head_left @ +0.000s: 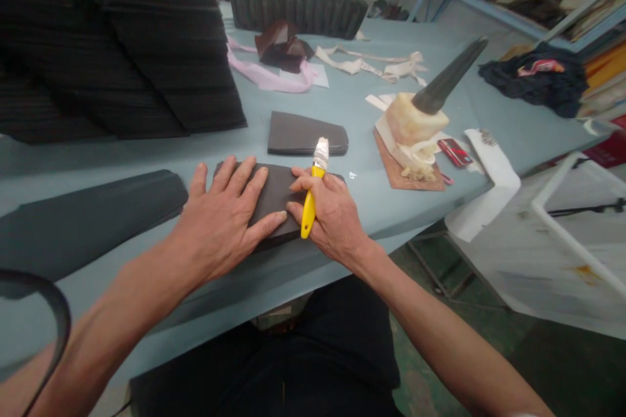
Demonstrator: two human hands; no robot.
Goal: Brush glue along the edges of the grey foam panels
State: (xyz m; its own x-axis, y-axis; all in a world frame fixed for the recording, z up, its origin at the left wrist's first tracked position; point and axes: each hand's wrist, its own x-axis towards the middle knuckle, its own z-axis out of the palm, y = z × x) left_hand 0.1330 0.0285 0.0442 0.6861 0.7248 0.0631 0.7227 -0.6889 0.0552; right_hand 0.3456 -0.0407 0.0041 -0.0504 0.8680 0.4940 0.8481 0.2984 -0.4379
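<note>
A dark cone [443,75] tops a cream block [415,120] on the blue table [513,124].

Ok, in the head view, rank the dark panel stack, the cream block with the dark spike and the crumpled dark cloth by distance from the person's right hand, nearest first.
From the right hand, gripping a yellow-handled tool:
1. Dark panel stack: straight ahead.
2. Cream block: ahead and to the right.
3. Crumpled dark cloth: far right, beyond the block.

Single head cam, facing forward-down, close over left hand [220,218] and right hand [332,218]; table [352,111] runs toward 12 o'clock.
</note>
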